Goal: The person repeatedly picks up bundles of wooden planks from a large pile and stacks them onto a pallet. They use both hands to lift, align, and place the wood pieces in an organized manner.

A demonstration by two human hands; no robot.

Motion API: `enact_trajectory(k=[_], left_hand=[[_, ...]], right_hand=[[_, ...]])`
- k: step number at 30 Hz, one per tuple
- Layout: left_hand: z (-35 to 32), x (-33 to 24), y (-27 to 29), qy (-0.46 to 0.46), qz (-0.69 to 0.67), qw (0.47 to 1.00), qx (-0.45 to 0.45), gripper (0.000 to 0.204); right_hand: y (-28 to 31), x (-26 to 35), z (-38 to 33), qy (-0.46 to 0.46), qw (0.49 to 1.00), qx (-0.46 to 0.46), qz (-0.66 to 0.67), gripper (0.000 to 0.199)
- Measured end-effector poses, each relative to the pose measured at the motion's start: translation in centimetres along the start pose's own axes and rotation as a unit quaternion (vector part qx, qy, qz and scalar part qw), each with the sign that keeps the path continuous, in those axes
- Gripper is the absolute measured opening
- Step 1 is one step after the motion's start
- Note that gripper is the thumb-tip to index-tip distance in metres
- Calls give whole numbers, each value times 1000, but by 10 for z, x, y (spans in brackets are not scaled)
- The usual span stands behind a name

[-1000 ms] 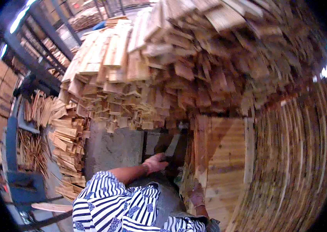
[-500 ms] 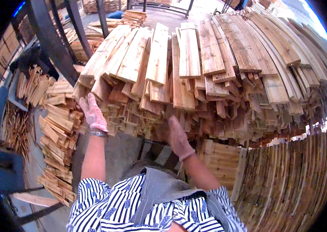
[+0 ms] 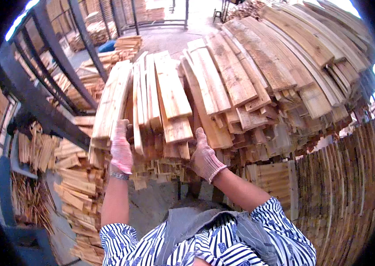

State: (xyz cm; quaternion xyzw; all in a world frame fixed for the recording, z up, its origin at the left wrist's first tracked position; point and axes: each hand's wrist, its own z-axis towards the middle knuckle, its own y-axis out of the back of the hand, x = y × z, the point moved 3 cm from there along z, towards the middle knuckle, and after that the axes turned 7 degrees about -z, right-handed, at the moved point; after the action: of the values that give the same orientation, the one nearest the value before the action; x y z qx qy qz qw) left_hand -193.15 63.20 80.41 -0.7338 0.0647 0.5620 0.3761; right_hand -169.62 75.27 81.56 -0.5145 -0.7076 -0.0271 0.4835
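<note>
Both my hands wear pinkish knit gloves and reach to the near ends of pale wooden boards point(image 3: 172, 97) on a large stack. My left hand point(image 3: 121, 150) is pressed between a wide board point(image 3: 111, 106) on its left and several narrow boards point(image 3: 145, 104) standing on edge. On the other side, my right hand point(image 3: 206, 158) has its thumb up against the ends of the same group, its fingers partly hidden beneath. The hands grip the group of boards from its two sides. The boards between them sit tilted and uneven.
More boards point(image 3: 258, 57) fan out along the stack to the right. Below them stands a wall of stacked slats point(image 3: 338, 195). Dark metal posts point(image 3: 58, 53) rise at the left, with piles of short wood point(image 3: 78, 190) beside me on the floor.
My hands have moved in onto the board ends, from apart to gripping them. Several boards between them have shifted and turned on edge. My view has swung to the right.
</note>
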Motion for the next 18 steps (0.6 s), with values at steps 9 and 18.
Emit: enact_trajectory(k=[9, 18], left_hand=[[19, -19, -109, 90, 357, 926, 80, 104], [-61, -11, -128, 132, 444, 886, 13, 87]], right_hand=[[14, 25, 25, 37, 864, -29, -502, 99], [51, -19, -24, 56, 888, -98, -446, 78]])
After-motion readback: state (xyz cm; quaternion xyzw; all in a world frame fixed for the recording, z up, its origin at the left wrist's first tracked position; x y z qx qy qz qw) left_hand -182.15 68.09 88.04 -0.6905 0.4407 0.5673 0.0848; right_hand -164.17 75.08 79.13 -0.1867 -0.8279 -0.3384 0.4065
